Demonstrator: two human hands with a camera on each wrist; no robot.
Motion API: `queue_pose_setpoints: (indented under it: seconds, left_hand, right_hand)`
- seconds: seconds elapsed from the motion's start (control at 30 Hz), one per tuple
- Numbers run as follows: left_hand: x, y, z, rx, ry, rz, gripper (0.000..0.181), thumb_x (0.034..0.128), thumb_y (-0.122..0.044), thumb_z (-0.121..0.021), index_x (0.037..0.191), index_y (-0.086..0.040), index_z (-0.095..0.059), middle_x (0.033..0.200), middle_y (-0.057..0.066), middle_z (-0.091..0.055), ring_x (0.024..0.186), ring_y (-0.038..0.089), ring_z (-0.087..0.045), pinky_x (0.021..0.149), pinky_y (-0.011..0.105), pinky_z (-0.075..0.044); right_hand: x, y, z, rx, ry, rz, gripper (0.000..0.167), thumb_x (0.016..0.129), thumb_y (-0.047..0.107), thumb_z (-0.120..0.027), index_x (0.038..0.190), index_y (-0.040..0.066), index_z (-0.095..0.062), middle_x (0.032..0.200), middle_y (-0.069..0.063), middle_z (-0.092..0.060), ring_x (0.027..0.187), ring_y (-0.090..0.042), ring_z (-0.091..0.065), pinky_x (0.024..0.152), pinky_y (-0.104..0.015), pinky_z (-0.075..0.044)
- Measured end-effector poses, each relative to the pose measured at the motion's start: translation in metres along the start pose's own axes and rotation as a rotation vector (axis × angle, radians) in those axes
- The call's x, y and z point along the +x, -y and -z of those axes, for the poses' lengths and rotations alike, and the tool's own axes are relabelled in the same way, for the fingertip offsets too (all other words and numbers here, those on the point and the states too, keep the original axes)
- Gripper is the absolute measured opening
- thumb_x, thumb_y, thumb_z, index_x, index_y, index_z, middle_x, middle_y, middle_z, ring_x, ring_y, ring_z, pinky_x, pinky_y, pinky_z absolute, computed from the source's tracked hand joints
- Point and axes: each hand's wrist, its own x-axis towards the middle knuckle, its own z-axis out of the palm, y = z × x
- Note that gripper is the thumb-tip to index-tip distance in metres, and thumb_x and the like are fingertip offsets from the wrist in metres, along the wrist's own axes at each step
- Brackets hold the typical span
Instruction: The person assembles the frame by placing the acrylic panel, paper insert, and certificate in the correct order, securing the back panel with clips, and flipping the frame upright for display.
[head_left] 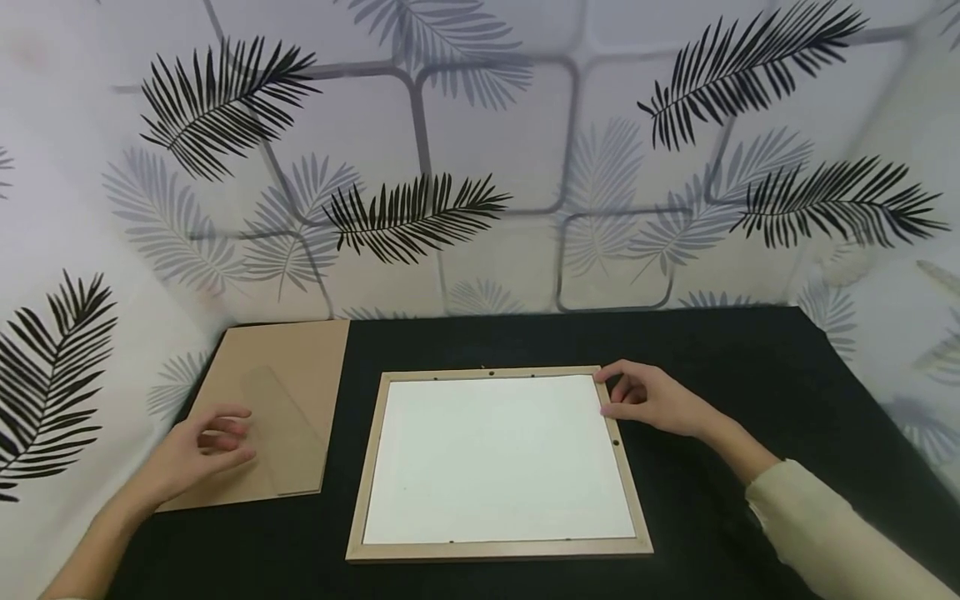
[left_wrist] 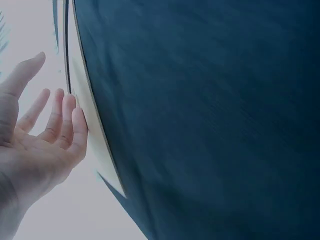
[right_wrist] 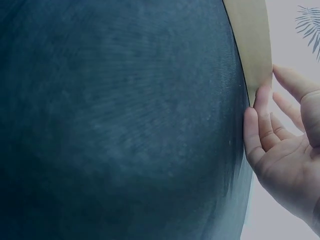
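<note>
Two hands, one wooden frame, one white panel, one brown board and one clear sheet are on or over a single black cloth. The wooden frame (head_left: 498,549) lies flat in the middle of the black cloth (head_left: 712,517), with the white panel (head_left: 495,458) inside its four sides. Two round dark spots mark the frame, one on the far side and one on the right. The brown board (head_left: 300,343) lies to the left, apart from the frame; the clear sheet (head_left: 288,450) shows faintly over its near right part.

The right hand (head_left: 654,398) pinches the frame's far right corner, index finger at the corner and thumb on the right side. The left hand (head_left: 197,452) is over the left part of the brown board, fingers loosely bent and grasping nothing evident; whether the fingertips touch the clear sheet, I cannot tell.

Only the head view shows the white panel and the whole frame. The left wrist view adds the palm, with the thumb well apart from the four fingers, which are beside a pale edge. The right wrist view adds the fingers bent about the frame's corner. Behind, one pale backdrop (head_left: 495,133) carries leaf prints.
</note>
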Motion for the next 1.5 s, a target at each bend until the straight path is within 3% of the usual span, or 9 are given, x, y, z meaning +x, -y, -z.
queue_pose_setpoints:
  seconds: [0.17,0.33,0.4,0.53,0.63,0.87,1.0,1.23,1.5]
  left_hand:
    - [-0.026,0.017,0.011,0.067,-0.055,0.059,0.054,0.0857,-0.009,-0.083,0.13,0.006,-0.055,0.114,0.024,-0.064,0.093,0.002,-0.059,0.073,0.017,-0.05]
    - [-0.045,0.031,0.017,0.151,-0.089,0.066,0.064,0.0799,-0.012,-0.089,0.131,0.007,-0.056,0.123,0.029,-0.061,0.098,-0.014,-0.047,0.074,0.011,-0.043]
    - [-0.049,0.035,0.019,0.173,-0.087,0.074,0.067,0.0787,-0.013,-0.09,0.132,0.008,-0.055,0.126,0.03,-0.059,0.1,-0.01,-0.048,0.074,0.012,-0.043]
    - [-0.051,0.039,0.021,0.198,-0.089,0.087,0.073,0.0757,-0.013,-0.092,0.132,0.013,-0.053,0.124,0.034,-0.057,0.106,0.028,-0.059,0.071,0.016,-0.043]
    - [-0.051,0.039,0.022,0.204,-0.076,0.14,0.077,0.0773,-0.018,-0.092,0.134,0.014,-0.049,0.126,0.037,-0.053,0.106,0.051,-0.055,0.072,0.022,-0.045]
    - [-0.049,0.037,0.025,0.259,-0.051,0.315,0.09,0.0838,-0.042,-0.085,0.139,0.015,-0.042,0.128,0.039,-0.049,0.108,0.051,-0.052,0.085,0.06,-0.047]
    - [-0.047,0.037,0.028,0.287,-0.045,0.315,0.087,0.0829,-0.041,-0.086,0.136,0.016,-0.046,0.129,0.038,-0.05,0.105,0.049,-0.055,0.083,0.059,-0.048]
    - [-0.048,0.041,0.035,0.296,-0.015,0.308,0.08,0.0809,-0.036,-0.088,0.127,0.017,-0.05,0.11,0.03,-0.062,0.093,0.039,-0.061,0.073,0.045,-0.051]
    - [-0.049,0.048,0.04,0.28,0.04,0.305,0.075,0.081,-0.031,-0.089,0.122,0.018,-0.048,0.106,0.027,-0.06,0.09,0.036,-0.06,0.07,0.04,-0.052]
  right_hand:
    - [-0.001,-0.002,-0.001,0.002,-0.016,0.005,0.044,0.092,0.011,-0.077,0.131,0.001,-0.058,0.09,-0.006,-0.063,0.075,-0.022,-0.063,0.068,-0.029,-0.055]
    - [-0.002,-0.004,-0.001,-0.001,-0.016,0.0,0.044,0.093,0.011,-0.077,0.131,0.001,-0.058,0.089,-0.006,-0.064,0.075,-0.022,-0.063,0.067,-0.029,-0.054]
    - [-0.001,-0.004,0.0,0.006,-0.013,-0.003,0.044,0.093,0.011,-0.077,0.131,0.001,-0.058,0.089,-0.006,-0.064,0.075,-0.022,-0.063,0.068,-0.029,-0.054]
    - [-0.001,-0.005,0.0,0.007,-0.011,-0.005,0.044,0.093,0.012,-0.077,0.131,0.001,-0.057,0.09,-0.006,-0.064,0.076,-0.022,-0.063,0.068,-0.029,-0.054]
    - [-0.002,-0.006,-0.001,0.016,-0.009,0.001,0.044,0.093,0.01,-0.076,0.131,0.001,-0.057,0.089,-0.006,-0.064,0.074,-0.022,-0.063,0.067,-0.028,-0.054]
    - [-0.001,-0.007,-0.001,0.027,0.0,0.004,0.044,0.093,0.009,-0.076,0.131,0.0,-0.056,0.089,-0.006,-0.065,0.075,-0.023,-0.063,0.068,-0.028,-0.054]
    - [-0.002,-0.006,0.0,0.027,-0.004,-0.001,0.044,0.093,0.009,-0.076,0.131,0.0,-0.056,0.089,-0.006,-0.065,0.076,-0.023,-0.063,0.069,-0.028,-0.054]
    - [-0.003,-0.006,0.0,0.037,-0.007,0.002,0.045,0.093,0.005,-0.075,0.132,-0.002,-0.055,0.09,-0.005,-0.065,0.074,-0.023,-0.062,0.067,-0.028,-0.053]
    - [-0.002,-0.007,-0.001,0.034,-0.006,0.004,0.044,0.094,0.009,-0.075,0.132,-0.001,-0.056,0.089,-0.007,-0.065,0.073,-0.023,-0.062,0.066,-0.028,-0.053]
